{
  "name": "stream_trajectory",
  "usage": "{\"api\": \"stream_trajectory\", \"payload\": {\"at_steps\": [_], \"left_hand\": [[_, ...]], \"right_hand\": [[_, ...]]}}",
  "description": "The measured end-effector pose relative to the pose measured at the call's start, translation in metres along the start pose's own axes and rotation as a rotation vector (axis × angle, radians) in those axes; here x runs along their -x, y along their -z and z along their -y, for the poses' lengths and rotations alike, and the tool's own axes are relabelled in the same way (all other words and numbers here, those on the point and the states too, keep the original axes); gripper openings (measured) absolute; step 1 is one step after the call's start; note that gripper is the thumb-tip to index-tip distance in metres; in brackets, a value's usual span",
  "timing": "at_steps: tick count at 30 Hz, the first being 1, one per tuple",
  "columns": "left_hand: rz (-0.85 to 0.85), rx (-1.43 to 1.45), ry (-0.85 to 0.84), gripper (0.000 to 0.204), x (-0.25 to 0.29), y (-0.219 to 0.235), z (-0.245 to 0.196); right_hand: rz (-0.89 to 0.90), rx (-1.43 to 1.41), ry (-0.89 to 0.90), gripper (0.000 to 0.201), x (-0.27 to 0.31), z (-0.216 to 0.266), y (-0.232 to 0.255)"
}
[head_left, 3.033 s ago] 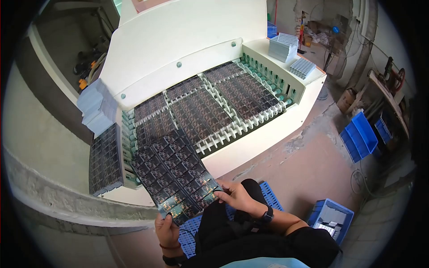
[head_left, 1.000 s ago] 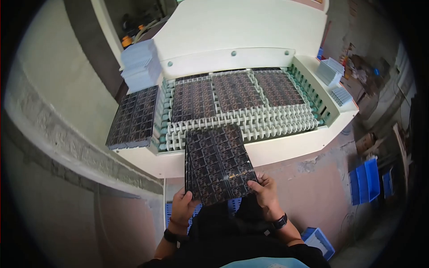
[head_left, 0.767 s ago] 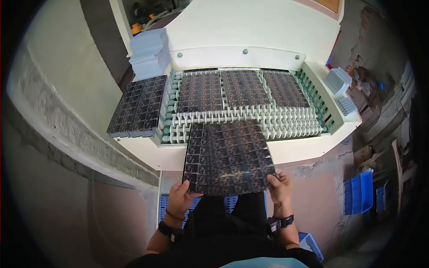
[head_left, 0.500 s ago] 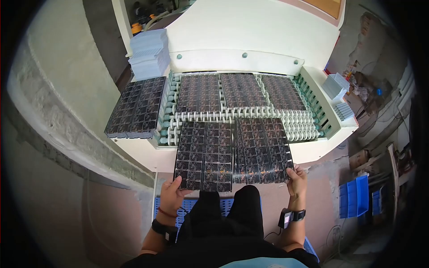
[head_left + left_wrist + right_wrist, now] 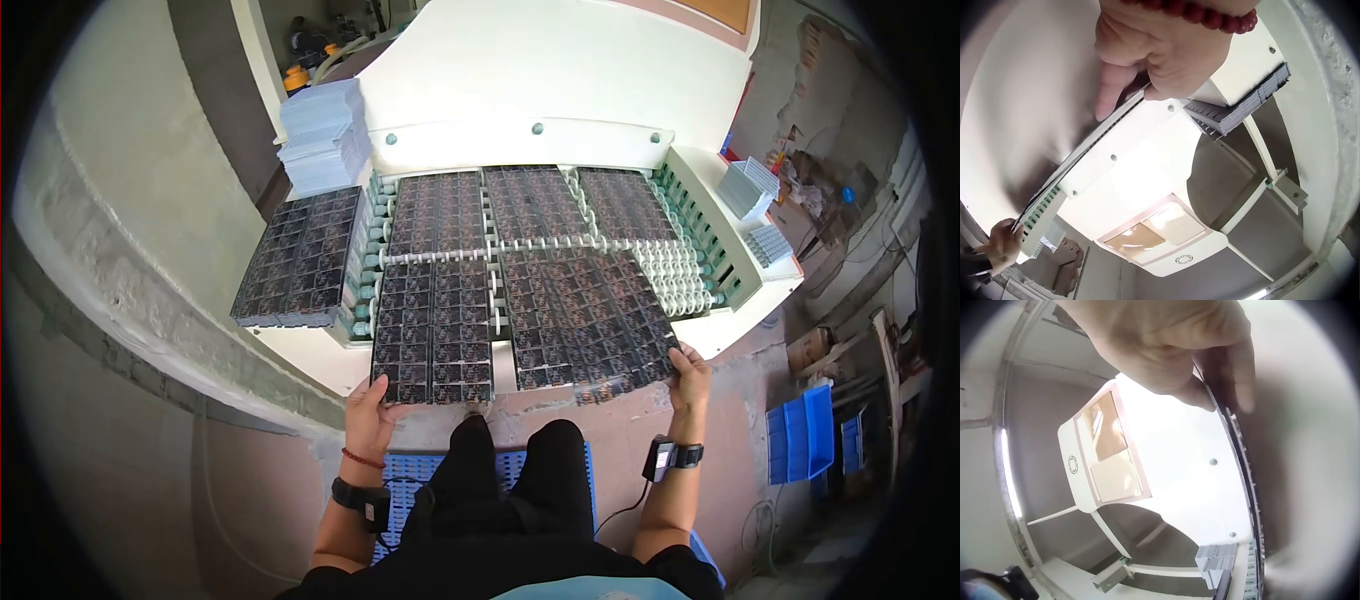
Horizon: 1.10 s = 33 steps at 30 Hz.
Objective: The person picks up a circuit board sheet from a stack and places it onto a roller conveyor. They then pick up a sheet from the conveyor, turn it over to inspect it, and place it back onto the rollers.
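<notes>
My left hand pinches the near left corner of a dark circuit board panel, thumb on top. Its far end lies over the white roller wheels of a conveyor machine. At the near right corner of the right-hand panels, my right hand has its thumb on top and fingers below. These look like two overlapping panels, slightly fanned and blurred. In the left wrist view the left hand grips a thin panel edge; the right hand grips another edge in the right wrist view.
Three panels lie in a row farther up the rollers. A stack of panels sits on the left ledge before pale blue-grey stacked sheets. Small grey racks stand right. Blue bins are on the floor.
The held panels have swung from the left to the front of the rollers and spread apart into left and right ones. Both hands have moved apart and forward; the row on the rollers has shifted.
</notes>
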<state>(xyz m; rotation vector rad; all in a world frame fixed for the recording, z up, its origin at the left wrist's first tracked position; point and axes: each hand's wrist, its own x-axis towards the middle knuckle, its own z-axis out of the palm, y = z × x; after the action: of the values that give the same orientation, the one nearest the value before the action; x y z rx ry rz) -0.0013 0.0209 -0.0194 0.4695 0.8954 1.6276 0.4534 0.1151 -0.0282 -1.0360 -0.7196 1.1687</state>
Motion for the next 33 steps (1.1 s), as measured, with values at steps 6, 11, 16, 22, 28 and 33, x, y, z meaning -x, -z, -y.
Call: {"api": "stream_trajectory", "payload": {"at_steps": [6, 11, 16, 22, 28, 33], "left_hand": [[0.021, -0.014, 0.04, 0.023, -0.005, -0.008, -0.003], [-0.007, -0.021, 0.014, 0.023, -0.007, -0.016, 0.001], [-0.041, -0.024, -0.003, 0.023, -0.007, -0.013, 0.002], [-0.101, 0.001, -0.011, 0.021, -0.007, -0.013, 0.0], [-0.12, 0.057, 0.007, 0.033, -0.009, 0.006, 0.005], [-0.21, 0.012, -0.127, 0.041, 0.002, 0.028, -0.008]], "right_hand": [[-0.15, 0.104, 0.028, 0.01, -0.014, 0.033, 0.063], [-0.182, 0.178, -0.019, 0.013, -0.044, 0.046, 0.067], [-0.308, 0.413, 0.05, 0.016, -0.043, 0.06, 0.055], [-0.247, 0.165, 0.174, 0.008, -0.001, 0.068, 0.082], [-0.212, -0.084, 0.199, 0.015, 0.055, 0.07, 0.07], [-0.073, -0.453, 0.143, 0.027, 0.076, 0.054, 0.034]]}}
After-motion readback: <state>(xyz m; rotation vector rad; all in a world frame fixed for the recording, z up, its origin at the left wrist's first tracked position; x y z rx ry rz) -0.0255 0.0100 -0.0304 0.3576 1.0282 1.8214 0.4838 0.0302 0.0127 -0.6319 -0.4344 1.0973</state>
